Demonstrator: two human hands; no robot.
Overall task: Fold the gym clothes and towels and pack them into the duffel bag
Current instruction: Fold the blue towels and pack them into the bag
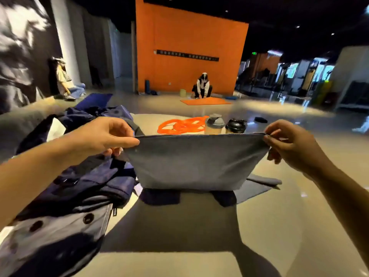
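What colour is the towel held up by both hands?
Grey-blue, plain; the towel shows best in the head view.

Matt grey cloth towel (191, 162); soft, crumpled navy fabric clothes (95, 176); glossy, reflective beige floor (279, 216); shiny orange rubbery bands (181, 124); smooth plastic bottles (214, 123).

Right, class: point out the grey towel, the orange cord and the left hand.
grey towel (191, 160), head view, middle of hanging cloth.
orange cord (180, 125), head view, middle of the coil.
left hand (107, 134), head view, back of hand.

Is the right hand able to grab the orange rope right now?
Probably not yet: the right hand pinches a corner of the grey towel, which hangs between it and the orange rope beyond.
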